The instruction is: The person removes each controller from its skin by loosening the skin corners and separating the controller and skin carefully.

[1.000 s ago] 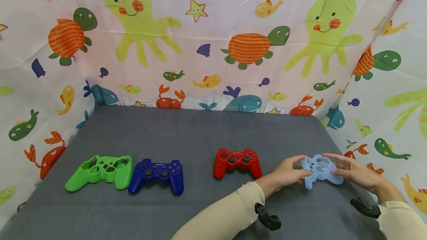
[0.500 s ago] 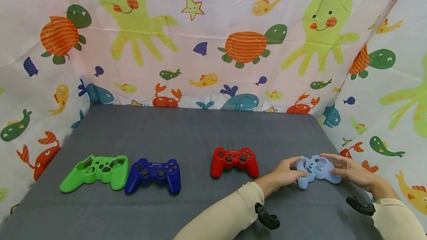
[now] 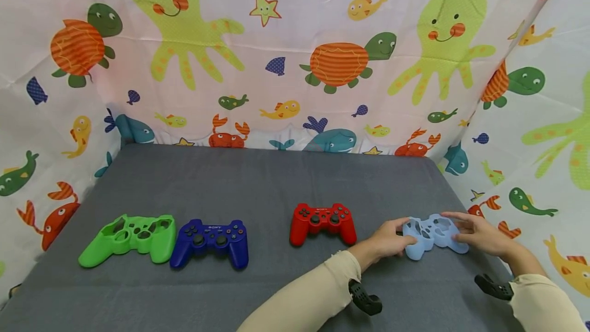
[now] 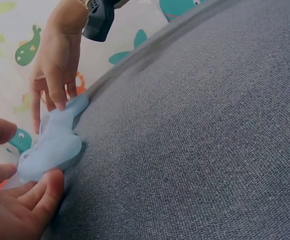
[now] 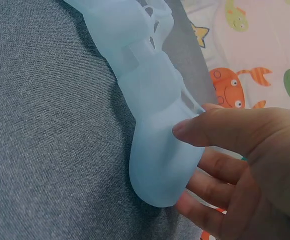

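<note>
A light blue silicone game controller cover [image 3: 417,251] lies near the table's right side, face up with its cutouts showing. My left hand [image 3: 386,239] holds its left end, thumb at the near side and fingers at the far side. My right hand [image 3: 481,234] grips the right handle; in the right wrist view the thumb [image 5: 205,131] lies on top of the cover [image 5: 160,155] and the fingers curl round its outer side. Both hands also show beside the cover [image 4: 54,155] in the left wrist view. A red game controller [image 3: 322,223] lies left of my left hand.
A blue game controller [image 3: 210,242] and a green controller cover [image 3: 131,240] lie close together on the left of the grey table [image 3: 258,178]. A printed curtain [image 3: 276,29] stands behind the table and along both sides.
The head view has shifted slightly, moving everything left. The light blue cover has tilted to lie flatter and more level, with both hands staying at its ends. The other controllers rest unmoved.
</note>
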The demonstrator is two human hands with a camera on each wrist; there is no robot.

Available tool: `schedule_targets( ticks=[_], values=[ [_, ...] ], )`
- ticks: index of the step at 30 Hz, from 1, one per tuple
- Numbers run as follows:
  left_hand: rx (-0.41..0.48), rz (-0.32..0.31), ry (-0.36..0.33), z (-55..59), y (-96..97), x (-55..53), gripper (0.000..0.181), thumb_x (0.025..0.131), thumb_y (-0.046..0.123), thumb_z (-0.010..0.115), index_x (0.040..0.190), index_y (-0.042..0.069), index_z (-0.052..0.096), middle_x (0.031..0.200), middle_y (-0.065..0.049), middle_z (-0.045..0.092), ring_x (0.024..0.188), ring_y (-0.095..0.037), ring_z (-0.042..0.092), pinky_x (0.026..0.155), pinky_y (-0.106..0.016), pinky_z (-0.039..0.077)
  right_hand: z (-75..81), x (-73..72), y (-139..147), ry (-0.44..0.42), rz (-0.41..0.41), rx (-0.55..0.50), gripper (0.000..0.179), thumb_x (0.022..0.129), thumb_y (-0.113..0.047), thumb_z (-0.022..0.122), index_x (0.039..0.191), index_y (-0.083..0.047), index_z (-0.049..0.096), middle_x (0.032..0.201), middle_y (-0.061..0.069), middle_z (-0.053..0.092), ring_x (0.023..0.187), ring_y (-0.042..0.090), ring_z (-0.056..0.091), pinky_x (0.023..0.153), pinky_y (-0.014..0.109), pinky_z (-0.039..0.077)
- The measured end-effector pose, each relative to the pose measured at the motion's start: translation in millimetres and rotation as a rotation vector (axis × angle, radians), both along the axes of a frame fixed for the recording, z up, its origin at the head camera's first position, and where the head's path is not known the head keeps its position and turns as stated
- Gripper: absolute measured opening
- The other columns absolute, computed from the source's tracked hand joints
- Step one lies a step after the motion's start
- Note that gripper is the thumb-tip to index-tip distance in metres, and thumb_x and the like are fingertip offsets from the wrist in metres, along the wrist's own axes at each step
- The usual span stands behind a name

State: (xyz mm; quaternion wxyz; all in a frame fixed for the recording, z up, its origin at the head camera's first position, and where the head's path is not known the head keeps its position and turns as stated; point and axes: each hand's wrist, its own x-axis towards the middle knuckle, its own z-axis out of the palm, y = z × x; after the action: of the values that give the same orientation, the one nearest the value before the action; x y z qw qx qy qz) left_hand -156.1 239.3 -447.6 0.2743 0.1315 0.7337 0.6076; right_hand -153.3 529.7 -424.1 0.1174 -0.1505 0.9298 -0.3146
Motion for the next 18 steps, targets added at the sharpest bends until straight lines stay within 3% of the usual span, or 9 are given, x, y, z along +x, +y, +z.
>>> schedule_targets(
  ticks=[3, 5, 7, 10, 14, 18],
  values=[
    [-0.07, -0.008, 0.086, 1.5, -0.9, -0.1, 0.054, 0.093, 0.021, 0.068, 0.146, 0.025, 0.056, 0.136, 0.001, 0.063, 0.09, -0.009, 0.063, 0.078, -0.021, 0.048, 0.3, 1.0, -3.0, -0.023, -0.021, 0.038, 0.054, 0.094, -0.009, 0.069, 0.142, 0.005, 0.048, 0.134, 0.032, 0.058, 0.105, -0.011, 0.057, 0.076, 0.02, 0.054],
    [-0.09, -0.009, 0.11, 2.2, -1.7, -0.2, 0.054, 0.093, 0.021, 0.067, 0.145, 0.025, 0.056, 0.136, 0.003, 0.064, 0.092, -0.008, 0.064, 0.078, -0.02, 0.048, -0.2, 2.1, -4.3, -0.039, -0.037, 0.046, 0.054, 0.094, -0.009, 0.068, 0.141, 0.008, 0.047, 0.134, 0.039, 0.055, 0.108, 0.002, 0.064, 0.076, 0.024, 0.056],
    [-0.084, -0.003, 0.105, 2.8, -2.8, -0.3, 0.054, 0.092, 0.019, 0.066, 0.145, 0.024, 0.057, 0.135, 0.003, 0.064, 0.081, -0.008, 0.062, 0.07, -0.019, 0.047, -1.0, 2.5, -5.1, -0.044, -0.043, 0.054, 0.054, 0.095, -0.008, 0.067, 0.141, 0.01, 0.045, 0.135, 0.042, 0.052, 0.112, 0.024, 0.068, 0.077, 0.031, 0.059],
    [-0.044, 0.012, 0.061, 2.2, -4.7, -0.7, 0.053, 0.092, 0.015, 0.065, 0.145, 0.02, 0.057, 0.134, 0.001, 0.064, 0.062, -0.01, 0.057, 0.054, -0.019, 0.042, -1.2, 3.0, -6.9, -0.041, -0.058, 0.079, 0.053, 0.095, -0.008, 0.066, 0.14, 0.011, 0.045, 0.133, 0.043, 0.053, 0.114, 0.054, 0.061, 0.078, 0.041, 0.06],
    [-0.014, 0.019, 0.044, 0.3, -8.0, -2.2, 0.052, 0.093, 0.011, 0.064, 0.144, 0.017, 0.057, 0.135, -0.002, 0.064, 0.063, -0.008, 0.059, 0.052, -0.018, 0.04, 1.8, 4.0, -10.5, -0.031, -0.078, 0.108, 0.05, 0.098, -0.01, 0.063, 0.139, 0.012, 0.045, 0.13, 0.043, 0.055, 0.115, 0.058, 0.058, 0.08, 0.05, 0.059],
    [-0.031, 0.012, 0.072, -0.4, -12.1, -4.3, 0.05, 0.094, 0.013, 0.065, 0.143, 0.017, 0.058, 0.136, -0.004, 0.063, 0.065, -0.007, 0.059, 0.058, -0.018, 0.043, 5.8, 5.8, -14.6, 0.004, -0.11, 0.131, 0.046, 0.1, -0.013, 0.061, 0.136, 0.013, 0.049, 0.126, 0.042, 0.058, 0.111, 0.057, 0.06, 0.078, 0.053, 0.059]
  ],
)
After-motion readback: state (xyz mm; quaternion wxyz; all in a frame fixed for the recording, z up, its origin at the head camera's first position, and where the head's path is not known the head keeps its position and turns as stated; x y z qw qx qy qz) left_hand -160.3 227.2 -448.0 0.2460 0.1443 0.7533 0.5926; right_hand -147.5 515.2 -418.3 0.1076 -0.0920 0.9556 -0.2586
